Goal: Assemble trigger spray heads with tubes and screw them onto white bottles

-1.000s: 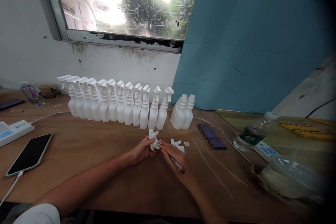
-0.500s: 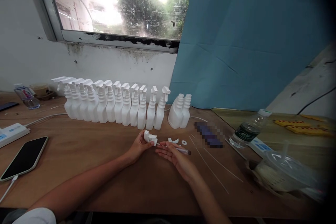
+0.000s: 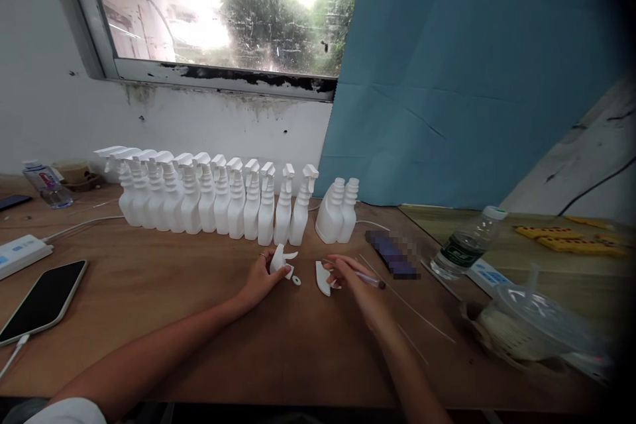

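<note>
My left hand [image 3: 263,278] is closed around a white spray trigger head [image 3: 279,261], its trigger pointing right. A small white ring [image 3: 297,280] shows at the lower end of that head; I cannot tell whether they touch. My right hand [image 3: 352,277] has its fingers bent around a slim tool with a clear, dark-tipped handle [image 3: 370,279]. Its fingertips are also at a white curved cover [image 3: 322,278], which appears gripped and stands tilted. Part of the cover is hidden behind the fingers.
White spray bottles [image 3: 190,202] with heads fitted stand in a row along the wall. Right of them are two bottles without heads [image 3: 338,212]. Thin tubes [image 3: 422,315] lie at right, near a water bottle [image 3: 464,248] and a lidded cup [image 3: 529,324]. A phone [image 3: 44,298] lies left.
My right hand has drawn back from the trigger head and bent its fingers at the curved cover, which has turned and shifted nearer. A ring now shows by the trigger head, which has tilted.
</note>
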`<state>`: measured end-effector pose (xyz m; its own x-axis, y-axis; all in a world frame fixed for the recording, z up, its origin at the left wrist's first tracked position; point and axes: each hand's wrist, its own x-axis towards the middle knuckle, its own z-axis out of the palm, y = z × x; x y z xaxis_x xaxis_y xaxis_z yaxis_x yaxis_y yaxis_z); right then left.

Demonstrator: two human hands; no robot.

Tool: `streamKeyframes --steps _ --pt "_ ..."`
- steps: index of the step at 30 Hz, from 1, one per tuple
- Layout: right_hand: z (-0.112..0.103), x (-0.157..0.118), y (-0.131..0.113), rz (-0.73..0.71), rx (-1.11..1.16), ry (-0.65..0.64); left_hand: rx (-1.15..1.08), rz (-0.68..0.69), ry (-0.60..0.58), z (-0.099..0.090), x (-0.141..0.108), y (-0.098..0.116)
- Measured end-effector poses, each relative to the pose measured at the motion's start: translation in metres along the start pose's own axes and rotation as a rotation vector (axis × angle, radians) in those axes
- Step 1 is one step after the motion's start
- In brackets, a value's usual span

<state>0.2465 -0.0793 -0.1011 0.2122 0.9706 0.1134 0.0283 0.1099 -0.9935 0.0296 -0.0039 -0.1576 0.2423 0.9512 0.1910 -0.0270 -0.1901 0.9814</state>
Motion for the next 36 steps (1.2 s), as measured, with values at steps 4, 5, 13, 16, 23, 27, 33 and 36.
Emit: streamKeyframes --steps 4,5,13,16,23,27,33,36 --pt "0.018 -0.006 0.014 -0.107 -0.241 -0.060 0.176 0.043 0.056 -0.003 0.000 0.009" --pt "0.022 -0.008 0.017 -0.161 -0.329 -0.112 0.191 0.052 0.062 -0.005 0.001 0.010" --pt "0.014 -0.017 -0.002 -0.147 -0.517 -0.296 0.113 0.017 -0.011 -0.009 0.003 0.012" --pt "-0.008 -0.016 -0.015 0.043 -0.481 -0.380 0.116 0.041 -0.062 -0.008 -0.001 0.016" --pt "-0.065 -0.003 -0.008 0.098 -0.526 -0.204 0.315 0.123 -0.133 -0.006 -0.006 0.015" --pt "-0.067 0.004 -0.003 -0.067 -0.500 0.031 0.374 0.241 -0.245 -0.004 -0.010 0.012" --pt "-0.030 0.026 -0.029 -0.186 -0.294 -0.038 0.399 0.308 -0.375 0.003 -0.020 0.014" --pt "-0.009 0.054 -0.045 -0.316 -0.289 -0.099 0.430 0.391 -0.462 0.005 -0.024 0.013"
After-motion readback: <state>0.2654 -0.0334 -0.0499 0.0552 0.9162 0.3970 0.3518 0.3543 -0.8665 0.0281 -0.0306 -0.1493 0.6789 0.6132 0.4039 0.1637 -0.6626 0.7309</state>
